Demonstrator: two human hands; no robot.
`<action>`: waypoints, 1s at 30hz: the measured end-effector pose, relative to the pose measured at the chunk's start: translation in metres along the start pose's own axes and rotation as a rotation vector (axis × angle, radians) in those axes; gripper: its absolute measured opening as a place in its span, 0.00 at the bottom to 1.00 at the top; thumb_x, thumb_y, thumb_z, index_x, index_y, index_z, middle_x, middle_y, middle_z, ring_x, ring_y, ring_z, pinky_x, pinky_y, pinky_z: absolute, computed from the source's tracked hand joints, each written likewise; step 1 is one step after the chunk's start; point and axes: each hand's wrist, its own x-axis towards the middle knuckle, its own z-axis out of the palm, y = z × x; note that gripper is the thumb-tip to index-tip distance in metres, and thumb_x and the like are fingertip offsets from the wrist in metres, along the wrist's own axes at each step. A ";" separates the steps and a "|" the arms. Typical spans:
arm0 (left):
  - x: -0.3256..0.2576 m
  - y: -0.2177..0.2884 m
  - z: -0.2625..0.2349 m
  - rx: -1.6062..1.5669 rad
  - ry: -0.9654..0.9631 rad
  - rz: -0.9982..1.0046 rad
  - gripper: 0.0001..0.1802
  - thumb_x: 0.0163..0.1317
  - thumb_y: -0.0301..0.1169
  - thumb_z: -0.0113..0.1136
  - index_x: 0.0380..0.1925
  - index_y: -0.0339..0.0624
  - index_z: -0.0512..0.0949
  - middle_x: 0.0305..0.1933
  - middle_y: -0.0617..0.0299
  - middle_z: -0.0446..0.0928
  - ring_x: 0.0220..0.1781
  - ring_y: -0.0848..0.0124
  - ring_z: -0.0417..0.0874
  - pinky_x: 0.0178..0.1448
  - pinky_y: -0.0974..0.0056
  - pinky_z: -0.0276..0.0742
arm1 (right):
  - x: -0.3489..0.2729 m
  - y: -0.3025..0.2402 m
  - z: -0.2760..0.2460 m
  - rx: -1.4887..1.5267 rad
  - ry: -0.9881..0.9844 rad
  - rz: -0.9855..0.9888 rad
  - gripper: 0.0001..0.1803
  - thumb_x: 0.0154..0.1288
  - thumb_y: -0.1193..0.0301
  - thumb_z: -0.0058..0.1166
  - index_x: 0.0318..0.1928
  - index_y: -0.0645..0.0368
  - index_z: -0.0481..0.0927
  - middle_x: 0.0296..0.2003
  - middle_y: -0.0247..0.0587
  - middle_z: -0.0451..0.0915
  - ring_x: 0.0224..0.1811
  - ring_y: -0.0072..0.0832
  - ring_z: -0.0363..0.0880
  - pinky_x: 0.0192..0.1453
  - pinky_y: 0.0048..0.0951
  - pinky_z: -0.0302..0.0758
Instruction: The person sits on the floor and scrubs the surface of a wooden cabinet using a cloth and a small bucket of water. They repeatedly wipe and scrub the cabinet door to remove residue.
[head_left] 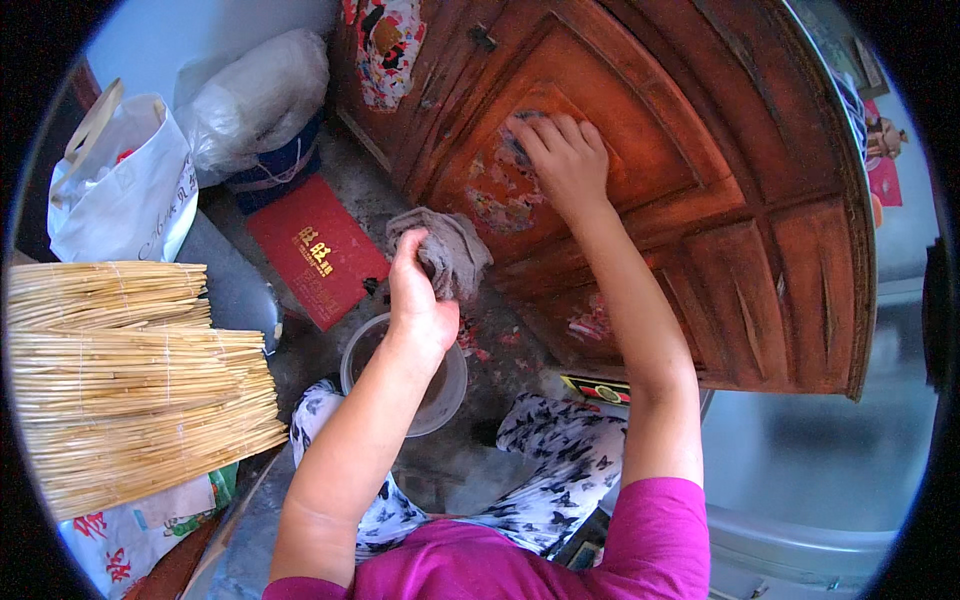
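My left hand (422, 305) is closed round a crumpled grey-brown cloth (455, 255), held above a translucent plastic tub (455, 385) on the floor. My right hand (568, 165) presses on the orange-brown panel of a wooden cabinet door (660, 150), its fingers bent and close together. A bluish-grey patch shows at those fingertips; whether it is something held or part of the surface cannot be made out. Just below lie torn remains of a paper sticker (505, 195), pale and ragged, on the panel. Another torn colourful sticker (390, 50) clings to the door at the upper left.
Bundled straw-coloured stalks (140, 380) lie at the left, below a white bag (125, 180) and a clear plastic bundle (260, 100). A red printed card sheet (315, 245) lies on the floor near the door. Paper scraps (478, 345) litter the floor beside the tub.
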 end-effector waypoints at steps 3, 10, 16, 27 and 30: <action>0.001 0.001 -0.002 -0.001 0.040 -0.011 0.14 0.66 0.40 0.56 0.43 0.44 0.80 0.46 0.62 0.83 0.51 0.67 0.82 0.60 0.60 0.75 | -0.028 0.000 -0.034 -0.008 -0.067 0.036 0.21 0.58 0.68 0.54 0.54 0.42 0.81 0.43 0.23 0.81 0.47 0.25 0.78 0.49 0.30 0.69; 0.005 -0.002 -0.008 0.029 0.029 -0.015 0.17 0.64 0.46 0.56 0.44 0.47 0.82 0.48 0.64 0.84 0.52 0.64 0.82 0.61 0.56 0.75 | -0.037 0.013 -0.043 -0.022 -0.103 0.024 0.20 0.57 0.68 0.54 0.51 0.42 0.83 0.41 0.23 0.82 0.47 0.26 0.78 0.49 0.31 0.70; 0.001 0.002 0.000 0.015 0.028 -0.026 0.14 0.66 0.41 0.56 0.42 0.44 0.81 0.45 0.62 0.84 0.50 0.67 0.82 0.60 0.60 0.75 | 0.009 -0.003 -0.001 -0.023 -0.068 0.015 0.19 0.57 0.68 0.52 0.50 0.42 0.82 0.43 0.23 0.82 0.48 0.25 0.77 0.51 0.31 0.69; 0.007 -0.001 -0.007 0.051 0.042 -0.027 0.18 0.65 0.45 0.56 0.46 0.46 0.81 0.50 0.63 0.84 0.53 0.63 0.82 0.63 0.55 0.73 | -0.035 0.015 -0.046 -0.021 -0.101 0.075 0.19 0.59 0.67 0.53 0.52 0.40 0.83 0.44 0.22 0.83 0.48 0.24 0.77 0.50 0.31 0.67; 0.002 -0.003 0.001 0.070 0.032 -0.018 0.18 0.65 0.45 0.56 0.46 0.46 0.82 0.49 0.62 0.84 0.54 0.63 0.82 0.63 0.54 0.74 | 0.009 0.005 -0.004 0.036 -0.068 0.051 0.19 0.58 0.67 0.54 0.51 0.40 0.82 0.43 0.22 0.82 0.47 0.25 0.77 0.51 0.32 0.68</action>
